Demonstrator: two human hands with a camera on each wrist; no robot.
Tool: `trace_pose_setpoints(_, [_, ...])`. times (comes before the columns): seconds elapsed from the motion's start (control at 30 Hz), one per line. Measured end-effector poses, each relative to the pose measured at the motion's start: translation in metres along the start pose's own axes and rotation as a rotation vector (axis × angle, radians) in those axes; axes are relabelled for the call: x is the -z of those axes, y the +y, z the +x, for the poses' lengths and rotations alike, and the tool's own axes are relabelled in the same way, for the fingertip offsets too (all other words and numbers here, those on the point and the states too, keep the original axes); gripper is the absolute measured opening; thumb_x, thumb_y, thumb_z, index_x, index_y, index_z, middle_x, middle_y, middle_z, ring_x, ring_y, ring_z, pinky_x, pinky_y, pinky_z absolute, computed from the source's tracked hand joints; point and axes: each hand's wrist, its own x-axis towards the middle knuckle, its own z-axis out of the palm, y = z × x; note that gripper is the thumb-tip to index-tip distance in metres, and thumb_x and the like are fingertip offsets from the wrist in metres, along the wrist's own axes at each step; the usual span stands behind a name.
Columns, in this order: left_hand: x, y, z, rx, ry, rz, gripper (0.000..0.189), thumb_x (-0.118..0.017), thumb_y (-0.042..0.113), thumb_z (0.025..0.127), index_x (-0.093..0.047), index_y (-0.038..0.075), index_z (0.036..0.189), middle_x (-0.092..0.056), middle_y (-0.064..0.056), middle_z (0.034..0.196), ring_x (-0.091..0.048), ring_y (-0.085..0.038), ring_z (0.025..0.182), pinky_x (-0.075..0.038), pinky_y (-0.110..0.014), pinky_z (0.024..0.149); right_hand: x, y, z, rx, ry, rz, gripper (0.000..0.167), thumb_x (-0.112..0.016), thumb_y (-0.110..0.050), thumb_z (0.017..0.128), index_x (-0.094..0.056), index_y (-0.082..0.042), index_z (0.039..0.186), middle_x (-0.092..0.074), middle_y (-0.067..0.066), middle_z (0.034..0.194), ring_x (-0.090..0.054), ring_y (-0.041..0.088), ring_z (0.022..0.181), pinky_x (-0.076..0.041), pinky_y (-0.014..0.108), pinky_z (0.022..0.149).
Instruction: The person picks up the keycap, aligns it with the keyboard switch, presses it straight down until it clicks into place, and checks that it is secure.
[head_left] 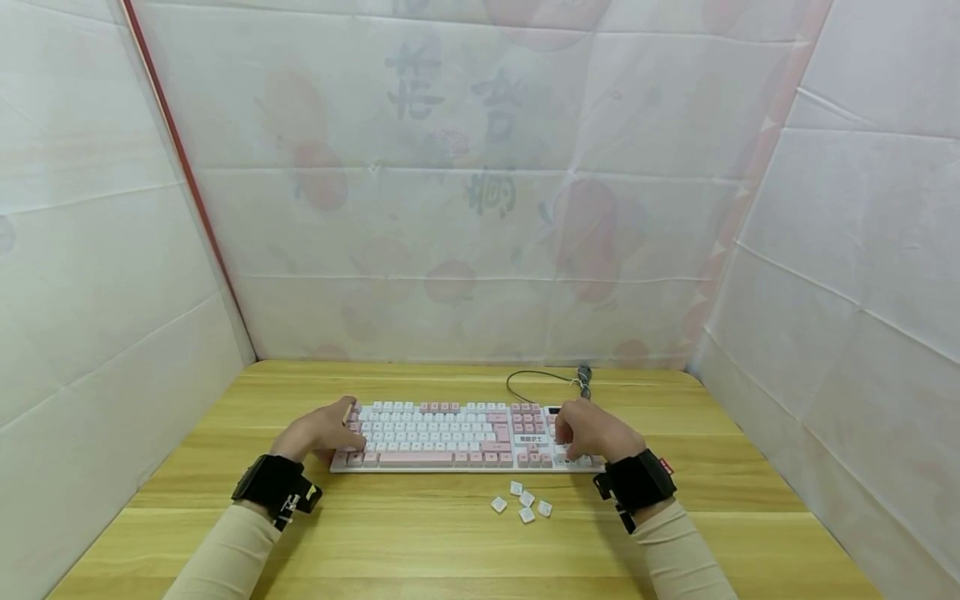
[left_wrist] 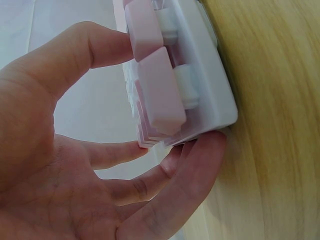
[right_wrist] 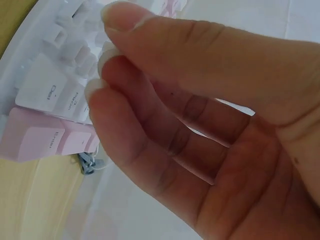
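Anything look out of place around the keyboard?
Yes: five loose white keycaps lie on the table in front of the keyboard, and bare key sockets show beside the right hand, so caps seem missing.

Creased whitish sheeting (head_left: 420,242) on three sides of a wood-grain table (head_left: 405,542)

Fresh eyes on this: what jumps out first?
The pink-and-white keyboard on the wooden table, its left end gripped by the left hand while the right hand is at its number-pad end. Next, the five loose white keycaps on the table, on the wearer's side of it. The right wrist view also shows bare key sockets near the Del key.
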Motion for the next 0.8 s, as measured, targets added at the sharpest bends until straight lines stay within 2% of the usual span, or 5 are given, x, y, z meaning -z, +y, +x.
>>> trace_pose_setpoints(0.37, [0.0, 0.0009, -0.001, -0.002, 0.004, 0.016, 0.101, -0.073, 0.019, 0.083, -0.014, -0.002, 0.162, -0.048, -0.031, 0.141, -0.059, -0.024, 0.079, -0.052, -0.034, 0.063, -0.0035, 0.0039, 0.0028, -0.013, 0.001, -0.01, 0.02, -0.084, 0.009, 0.074, -0.074, -0.008, 0.076, -0.067, 0.003, 0.076, -0.054, 0.014, 0.067, -0.049, 0.03, 0.064])
trace_pose_setpoints(0.57, [0.0001, 0.0008, -0.0004, -0.004, 0.004, 0.022, 0.101, -0.074, 0.02, 0.084, -0.014, -0.002, 0.162, -0.044, -0.034, 0.146, -0.059, -0.024, 0.084, -0.052, -0.034, 0.064, -0.0064, 0.0047, 0.004, -0.017, -0.004, -0.002, 0.021, -0.084, 0.01, 0.072, -0.074, -0.009, 0.072, -0.065, 0.0, 0.072, -0.055, 0.014, 0.065, -0.049, 0.03, 0.062])
trace_pose_setpoints(0.8, [-0.0002, 0.0002, -0.0005, -0.011, 0.006, 0.017, 0.102, -0.075, 0.02, 0.082, -0.015, -0.002, 0.162, -0.051, -0.029, 0.136, -0.059, -0.024, 0.079, -0.053, -0.035, 0.064, -0.0087, 0.0067, 0.0058, -0.028, -0.004, -0.004, 0.024, -0.085, 0.011, 0.071, -0.072, -0.009, 0.069, -0.064, -0.001, 0.07, -0.054, 0.014, 0.064, -0.049, 0.03, 0.061])
